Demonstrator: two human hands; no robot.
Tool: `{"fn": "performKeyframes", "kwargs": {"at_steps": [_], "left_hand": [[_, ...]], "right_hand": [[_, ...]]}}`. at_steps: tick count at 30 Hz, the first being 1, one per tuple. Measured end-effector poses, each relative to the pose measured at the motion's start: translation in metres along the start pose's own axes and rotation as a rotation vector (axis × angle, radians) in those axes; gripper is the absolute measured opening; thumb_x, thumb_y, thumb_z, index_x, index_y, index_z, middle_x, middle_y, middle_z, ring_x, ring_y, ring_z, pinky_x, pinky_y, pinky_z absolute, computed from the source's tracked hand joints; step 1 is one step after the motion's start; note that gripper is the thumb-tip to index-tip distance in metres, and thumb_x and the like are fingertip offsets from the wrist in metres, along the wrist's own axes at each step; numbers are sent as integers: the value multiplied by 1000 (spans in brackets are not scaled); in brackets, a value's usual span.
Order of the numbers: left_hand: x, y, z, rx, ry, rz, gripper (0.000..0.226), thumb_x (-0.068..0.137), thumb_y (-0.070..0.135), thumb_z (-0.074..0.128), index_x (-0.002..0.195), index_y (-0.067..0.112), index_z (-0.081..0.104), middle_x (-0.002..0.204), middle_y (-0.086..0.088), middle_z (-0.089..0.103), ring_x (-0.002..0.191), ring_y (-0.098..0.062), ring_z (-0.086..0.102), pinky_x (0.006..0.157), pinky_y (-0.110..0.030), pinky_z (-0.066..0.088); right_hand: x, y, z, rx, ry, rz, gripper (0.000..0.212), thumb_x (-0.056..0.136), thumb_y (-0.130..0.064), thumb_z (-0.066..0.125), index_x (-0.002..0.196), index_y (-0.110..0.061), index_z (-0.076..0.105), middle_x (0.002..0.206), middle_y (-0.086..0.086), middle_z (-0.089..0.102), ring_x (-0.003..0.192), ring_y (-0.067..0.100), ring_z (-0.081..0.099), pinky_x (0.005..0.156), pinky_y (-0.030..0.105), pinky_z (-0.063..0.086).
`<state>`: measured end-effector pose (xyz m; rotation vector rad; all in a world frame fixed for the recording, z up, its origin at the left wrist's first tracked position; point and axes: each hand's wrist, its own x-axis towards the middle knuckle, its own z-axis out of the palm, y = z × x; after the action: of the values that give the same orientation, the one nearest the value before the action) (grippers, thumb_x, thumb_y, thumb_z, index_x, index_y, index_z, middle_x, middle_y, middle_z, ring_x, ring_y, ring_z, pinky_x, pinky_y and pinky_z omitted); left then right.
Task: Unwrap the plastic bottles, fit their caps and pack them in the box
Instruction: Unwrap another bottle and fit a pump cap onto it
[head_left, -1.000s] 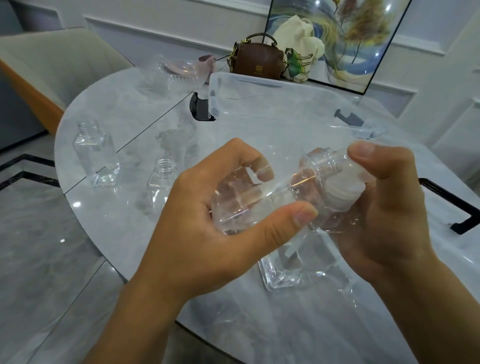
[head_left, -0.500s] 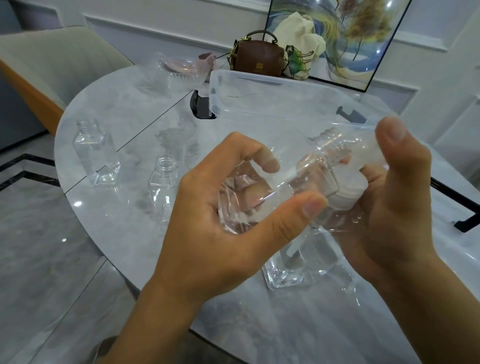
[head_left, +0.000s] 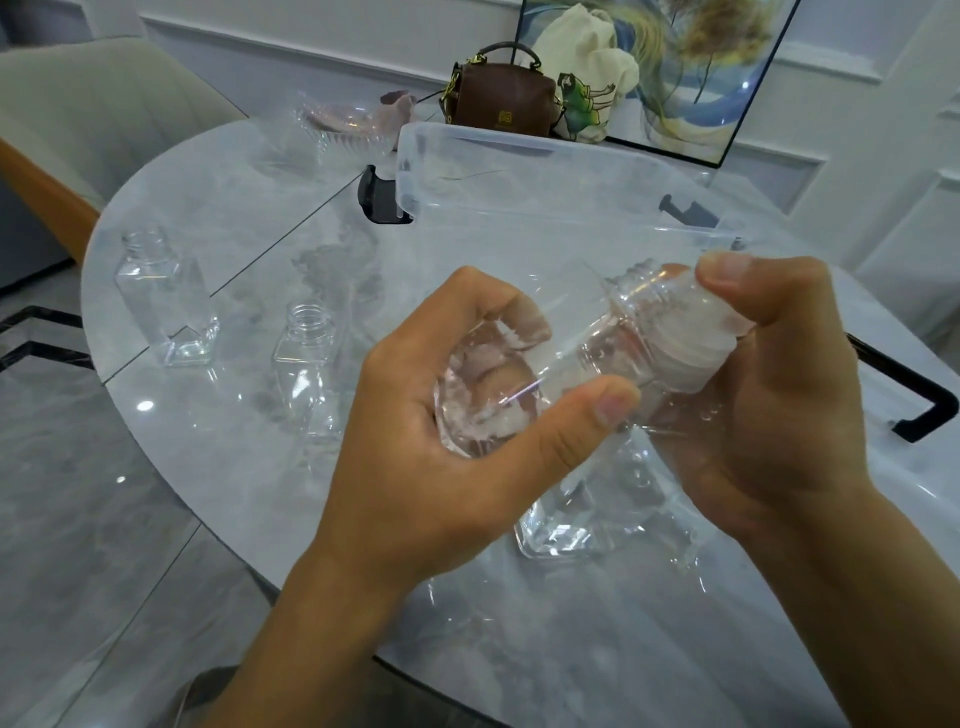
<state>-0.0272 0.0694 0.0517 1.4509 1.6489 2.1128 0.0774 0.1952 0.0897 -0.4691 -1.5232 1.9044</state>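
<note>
Clear plastic bottle (head_left: 545, 374) sits gripped in the left hand (head_left: 441, 467) over the near edge of the table (head_left: 208, 208), and the right hand (head_left: 769, 415), thumb up half a second ago, now pinches the white cap (head_left: 696, 343) back against its neck, so capping looks underway, packing later.

A clear bottle (head_left: 545, 384) lay tilted in the left hand (head_left: 441, 441), its bare threaded neck pointing to 2 o'clock. A whitish ribbed cap (head_left: 691, 353) sat in the right hand (head_left: 769, 415) just beside that neck. At 9 o'clock the far bottle (head_left: 166, 306) and near bottle (head_left: 306, 364), square and uncapped, stood upright and apart. At 5 o'clock a fourth bottle (head_left: 566, 525) rested in crumpled clear wrap (head_left: 670, 530). The clear open box (head_left: 519, 171) stood at 12 o'clock.
</note>
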Motion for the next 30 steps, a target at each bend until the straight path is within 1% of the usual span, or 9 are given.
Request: {"fn": "performKeyframes", "kwargs": {"at_steps": [5, 8, 12, 15, 20, 24, 25, 27, 30], "left_hand": [[0, 1, 0, 9, 24, 13, 38, 85, 39, 76, 100, 6, 61, 80, -7, 63, 70, -18, 65, 62, -19, 53], [-1, 6, 0, 0, 31, 25, 37, 85, 38, 75, 100, 8, 61, 84, -7, 63, 70, -13, 65, 61, -16, 52], [-2, 12, 2, -2, 42, 19, 41, 83, 41, 76, 100, 7, 61, 82, -4, 64, 64, -8, 65, 55, -14, 51], [-2, 15, 3, -27, 40, 9, 40, 81, 42, 74, 97, 8, 60, 78, 1, 65, 63, -6, 64, 55, -14, 50], [-2, 13, 1, -62, 27, -18, 40, 79, 39, 76, 97, 6, 61, 75, 0, 62, 63, -2, 64, 59, -9, 48], [-2, 8, 3, -63, 10, -34, 39, 83, 35, 82, 96, 5, 60, 84, -5, 65, 75, -6, 68, 72, -10, 52], [-2, 7, 3, -63, 12, -39, 40, 83, 35, 82, 96, 4, 60, 83, -5, 64, 72, -8, 67, 69, -11, 52], [-1, 7, 3, -57, 16, -34, 40, 83, 35, 81, 96, 4, 60, 80, -3, 64, 68, -8, 66, 63, -12, 50], [-2, 8, 4, -34, 32, -15, 42, 82, 38, 78, 97, 3, 61, 80, -4, 65, 65, -12, 66, 57, -16, 51]], "right_hand": [[1, 2, -1, -49, -44, -44, 24, 64, -49, 62, 57, -27, 69, 61, -5, 64, 58, 13, 62, 58, 32, 47], [0, 4, 0, -112, -46, -42, 47, 65, -66, 57, 68, -23, 76, 72, -1, 72, 70, 14, 71, 71, 35, 51], [-1, 5, 2, -128, 12, -22, 58, 75, -76, 60, 78, -23, 82, 88, 8, 79, 91, 26, 78, 93, 50, 54], [0, 4, 2, -131, -14, -16, 59, 68, -75, 61, 78, -19, 80, 81, 7, 76, 81, 25, 75, 84, 45, 55], [1, 3, 0, -51, -116, -22, 38, 59, -52, 71, 75, -17, 71, 69, -1, 68, 65, 17, 65, 61, 29, 50], [3, 1, -2, 13, -52, -12, 26, 59, -43, 65, 68, -19, 62, 66, -1, 57, 60, 16, 57, 56, 31, 45], [2, 0, -1, 7, -51, -16, 18, 64, -39, 64, 61, -22, 62, 63, -3, 55, 57, 15, 55, 55, 31, 44], [2, 0, -2, -35, -31, -22, 24, 73, -37, 56, 51, -27, 62, 58, -7, 55, 55, 13, 55, 55, 31, 43], [2, 2, -3, -28, -65, -39, 19, 67, -44, 62, 59, -27, 67, 63, -7, 62, 62, 13, 62, 61, 32, 48]]}}
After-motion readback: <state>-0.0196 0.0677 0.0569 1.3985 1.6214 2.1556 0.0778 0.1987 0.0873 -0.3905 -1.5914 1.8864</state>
